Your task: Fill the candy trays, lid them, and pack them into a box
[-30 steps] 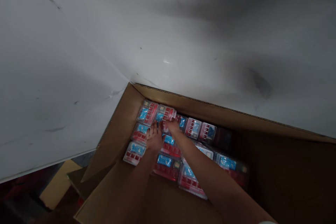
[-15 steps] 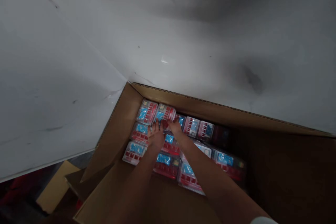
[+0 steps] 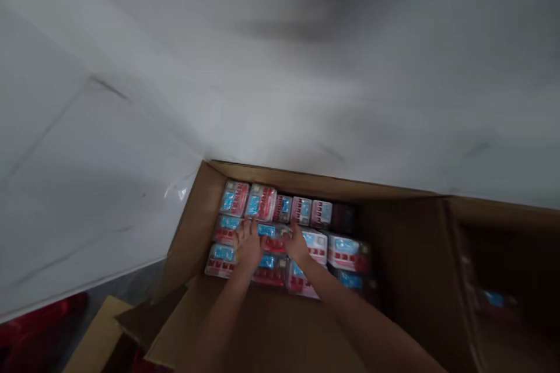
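A cardboard box [image 3: 280, 183] holds rows of clear plastic packs with red and blue contents. My left hand [image 3: 248, 243] lies with spread fingers on the packs in the middle of the box, near a pack [image 3: 273, 237]. My right hand [image 3: 297, 245] rests at that pack's right side, against a paler pack [image 3: 315, 245]. Motion blur hides whether my right hand grips anything. More packs [image 3: 260, 201] line the far row, and the box's right end is dark.
A large white sheet [image 3: 271, 87] fills the upper view above the box. The brown box flap [image 3: 258, 326] lies under my forearms. Further dark cardboard [image 3: 494, 268] stands at right. A tan cardboard piece [image 3: 98, 338] and something red [image 3: 39, 326] lie low at left.
The view has shifted, so the box sits lower and further left. My right hand has moved from the far row of packs to the middle row. My left hand has stayed among the packs.
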Demonstrator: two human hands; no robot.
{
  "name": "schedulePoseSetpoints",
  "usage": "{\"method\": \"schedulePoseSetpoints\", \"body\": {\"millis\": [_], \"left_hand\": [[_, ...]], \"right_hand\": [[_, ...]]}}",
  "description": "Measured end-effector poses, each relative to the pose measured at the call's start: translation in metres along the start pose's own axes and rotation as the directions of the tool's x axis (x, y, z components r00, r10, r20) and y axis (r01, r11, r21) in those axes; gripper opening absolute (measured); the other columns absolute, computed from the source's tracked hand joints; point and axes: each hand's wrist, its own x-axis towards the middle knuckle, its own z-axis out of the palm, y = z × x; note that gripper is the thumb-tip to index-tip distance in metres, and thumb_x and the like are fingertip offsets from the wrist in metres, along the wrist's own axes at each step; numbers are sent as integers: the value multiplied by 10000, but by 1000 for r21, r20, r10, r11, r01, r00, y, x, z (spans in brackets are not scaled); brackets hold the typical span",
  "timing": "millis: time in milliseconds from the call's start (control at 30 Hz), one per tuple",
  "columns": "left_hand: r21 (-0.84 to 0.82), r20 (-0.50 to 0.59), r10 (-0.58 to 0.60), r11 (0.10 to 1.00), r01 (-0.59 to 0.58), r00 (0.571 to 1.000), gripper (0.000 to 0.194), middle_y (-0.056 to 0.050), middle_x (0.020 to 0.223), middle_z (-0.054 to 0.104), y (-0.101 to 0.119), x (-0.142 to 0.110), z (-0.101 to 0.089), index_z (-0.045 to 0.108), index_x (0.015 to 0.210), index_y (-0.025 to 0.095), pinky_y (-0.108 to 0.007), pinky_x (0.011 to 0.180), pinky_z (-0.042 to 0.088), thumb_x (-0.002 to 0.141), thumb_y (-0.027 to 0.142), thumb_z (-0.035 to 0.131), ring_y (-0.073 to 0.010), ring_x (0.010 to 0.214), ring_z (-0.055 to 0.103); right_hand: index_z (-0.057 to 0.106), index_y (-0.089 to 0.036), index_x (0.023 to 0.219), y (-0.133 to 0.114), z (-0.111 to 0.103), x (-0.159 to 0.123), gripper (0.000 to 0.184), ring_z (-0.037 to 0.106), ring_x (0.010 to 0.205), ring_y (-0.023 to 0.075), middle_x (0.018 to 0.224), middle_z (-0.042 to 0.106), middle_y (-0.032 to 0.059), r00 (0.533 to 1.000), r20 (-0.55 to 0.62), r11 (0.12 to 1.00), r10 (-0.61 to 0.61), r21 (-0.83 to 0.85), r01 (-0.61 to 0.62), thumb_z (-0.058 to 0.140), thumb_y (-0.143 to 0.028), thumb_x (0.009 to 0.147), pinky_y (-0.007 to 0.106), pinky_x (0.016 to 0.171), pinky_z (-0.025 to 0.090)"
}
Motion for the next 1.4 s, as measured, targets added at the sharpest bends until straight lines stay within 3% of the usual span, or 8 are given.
{"method": "schedulePoseSetpoints", "body": {"millis": [200,433,700,900,1067,1167,1300,1400], "left_hand": [[-46,28,27,999,-26,999,518,-218,1368,416,13,-104,-48,373,1349,132,-548,927,382,914,410,333,-347,1228,430],[-117,94,437,897,-426,895,511,-213,1300,479,64,-195,-64,394,1299,94,-443,922,432,912,417,311,-300,1209,464],[-184,71,768,638,-748,637,474,-194,1343,431,153,-191,-80,423,1289,109,-446,1010,367,912,380,331,-282,1285,373],[-102,126,782,623,-776,611,457,-192,1332,436,210,-229,-72,492,1223,100,-468,1037,328,909,380,312,-291,1273,379],[-96,247,765,631,-770,595,467,-205,1321,448,261,-319,-39,526,1185,69,-477,1037,325,906,371,303,-293,1268,384],[-122,387,752,615,-779,533,416,-135,1318,482,289,-370,-15,540,1194,141,-435,1050,323,912,345,312,-242,1253,416],[-169,594,696,599,-783,404,339,-51,1241,569,313,-406,24,579,1156,208,-316,1050,333,909,304,367,-164,1204,469],[-151,717,595,642,-752,364,276,-45,1143,628,324,-407,68,602,1108,202,-286,994,387,888,239,441,-155,1112,542]], "right_hand": [[461,-204,1297,-2,-100,-204,594,471,1192,196,1272,532,74,999,0,994,34,-108,-34,451,-43,725,351,1037,346],[545,-196,1217,41,-170,-363,483,532,1047,207,1109,584,103,943,-212,949,259,-128,-289,412,-85,766,330,958,388],[628,-119,1070,111,-156,-436,336,596,987,222,1024,632,133,802,-189,820,566,31,-571,469,-79,777,318,892,425],[601,-141,1028,177,-174,-488,229,591,975,191,1052,627,63,781,-99,786,616,132,-603,550,-301,872,423,879,456],[600,-148,1053,241,-225,-541,220,583,1033,183,1076,641,84,739,-159,755,654,183,-629,461,-196,888,355,918,418],[628,-165,1005,275,-247,-563,296,598,1033,196,1056,661,112,691,-180,714,700,195,-672,389,-109,840,301,884,414],[651,-217,911,301,-248,-567,330,642,947,241,956,693,110,663,-172,685,728,204,-699,354,-108,817,343,821,443],[655,-287,874,310,-234,-553,351,657,915,242,905,703,67,666,-165,686,727,213,-696,373,-90,804,358,815,463]]}}
